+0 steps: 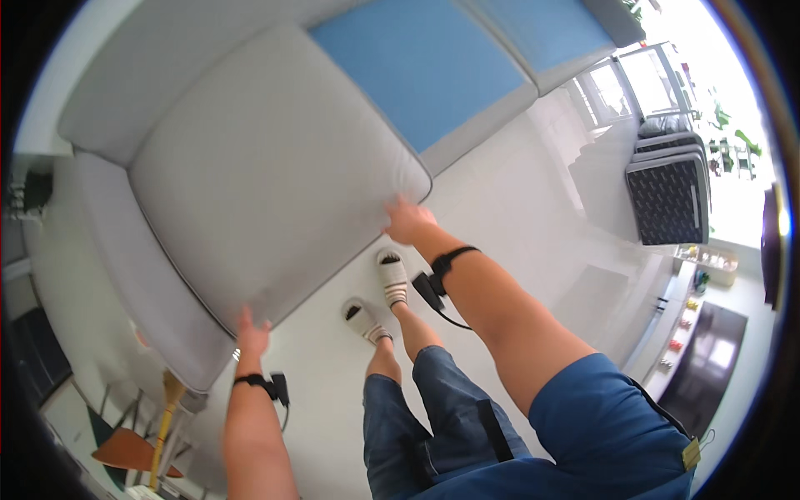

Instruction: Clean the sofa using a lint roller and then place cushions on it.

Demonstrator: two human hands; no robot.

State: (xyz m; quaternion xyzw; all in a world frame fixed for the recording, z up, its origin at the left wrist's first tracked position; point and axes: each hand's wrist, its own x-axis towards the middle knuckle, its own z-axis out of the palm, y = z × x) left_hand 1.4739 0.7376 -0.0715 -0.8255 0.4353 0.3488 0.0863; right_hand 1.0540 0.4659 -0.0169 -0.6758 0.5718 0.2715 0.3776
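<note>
A grey upholstered sofa seat cushion (269,131) lies before me, its front corner towards my right side. My right hand (407,220) is at that corner, with the fingers over the cushion's edge; blur hides whether they press on it. Near the cushion's other front corner, beside the sofa arm (150,262), my left hand (252,330) has its fingers spread. Nothing shows in either hand. A blue cover (419,69) lies over the seat beyond the grey cushion.
Stacked folding cases or beds (667,194) stand at the far right. A low white cabinet with a dark top (706,362) holds small items. By the sofa arm are a yellow-handled broom (164,431) and a brown chair seat (128,450). My slippered feet (392,278) stand on pale floor.
</note>
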